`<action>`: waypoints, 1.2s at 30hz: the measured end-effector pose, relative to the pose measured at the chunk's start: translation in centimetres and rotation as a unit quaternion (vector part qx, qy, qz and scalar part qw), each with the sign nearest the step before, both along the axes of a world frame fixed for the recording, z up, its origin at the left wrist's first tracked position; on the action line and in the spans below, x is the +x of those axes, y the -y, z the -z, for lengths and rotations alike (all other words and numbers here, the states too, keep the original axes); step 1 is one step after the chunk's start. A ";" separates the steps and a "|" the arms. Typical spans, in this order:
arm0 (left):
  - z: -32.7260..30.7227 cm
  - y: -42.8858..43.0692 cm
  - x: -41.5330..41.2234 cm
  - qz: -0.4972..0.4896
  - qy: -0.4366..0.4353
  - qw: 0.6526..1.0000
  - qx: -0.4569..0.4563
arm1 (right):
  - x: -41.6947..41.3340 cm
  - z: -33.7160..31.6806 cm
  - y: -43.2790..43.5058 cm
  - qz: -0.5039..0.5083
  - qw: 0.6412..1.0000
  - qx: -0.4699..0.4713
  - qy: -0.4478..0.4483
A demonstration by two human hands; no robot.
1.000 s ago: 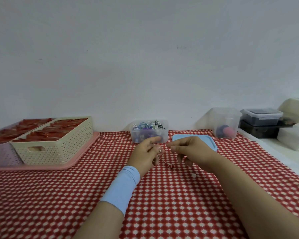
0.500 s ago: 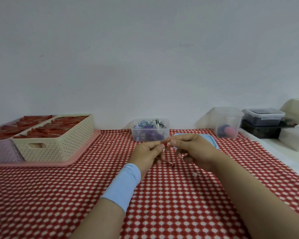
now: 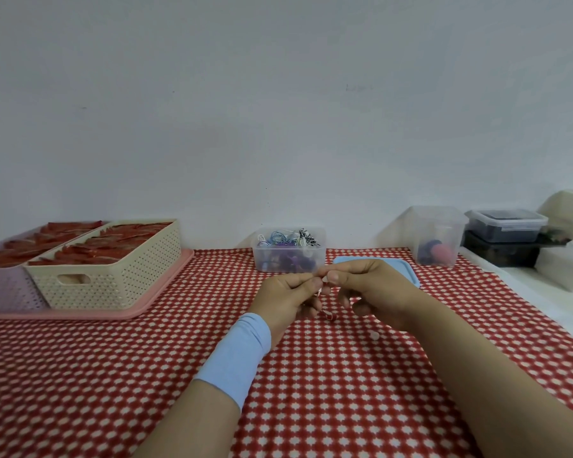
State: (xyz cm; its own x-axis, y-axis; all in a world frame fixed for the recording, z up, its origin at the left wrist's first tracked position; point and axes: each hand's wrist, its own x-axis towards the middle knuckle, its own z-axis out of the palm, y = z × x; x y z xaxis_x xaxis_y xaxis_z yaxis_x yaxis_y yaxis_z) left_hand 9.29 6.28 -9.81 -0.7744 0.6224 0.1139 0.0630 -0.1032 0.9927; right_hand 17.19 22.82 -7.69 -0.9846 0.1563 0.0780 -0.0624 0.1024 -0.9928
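my left hand (image 3: 286, 297) and right hand (image 3: 371, 292) pinch this red-and-white cord (image 3: 328, 315), so thin it could slip onto the matching checked tablecloth (image 3: 344, 391)

Left wrist: light-blue fabric wristband (image 3: 234, 355). Right forearm (image 3: 477, 368) bare, no sleeve.

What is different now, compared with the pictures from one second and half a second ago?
The left hand and the right hand moved toward each other; their fingertips, a little apart before, now meet. Both still pinch the thin red piece, which hangs below them. The clear box, the blue lid and the cream basket stayed in place.
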 end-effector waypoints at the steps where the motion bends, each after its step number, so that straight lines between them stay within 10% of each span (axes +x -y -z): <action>1: 0.0 0.0 0.0 0.002 -0.001 1.000 -0.001 | 0.0 0.0 0.0 -0.001 1.000 0.004 0.000; 29: 0.1 0.3 -0.1 0.004 -0.048 0.999 -0.025 | 0.4 -0.5 0.4 -0.009 0.999 0.029 0.034; 36: -0.5 -0.6 0.3 0.008 0.056 0.996 0.062 | 0.2 -0.7 0.9 0.043 0.997 -0.042 -0.038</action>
State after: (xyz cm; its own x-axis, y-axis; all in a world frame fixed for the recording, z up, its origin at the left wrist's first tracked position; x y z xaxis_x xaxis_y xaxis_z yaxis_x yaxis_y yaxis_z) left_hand 9.64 6.91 -9.31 -0.7773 0.6206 0.1033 -0.0503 -0.2250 0.9731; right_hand 17.34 21.92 -7.02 -0.9591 0.2489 0.1349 -0.1323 0.0273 -0.9908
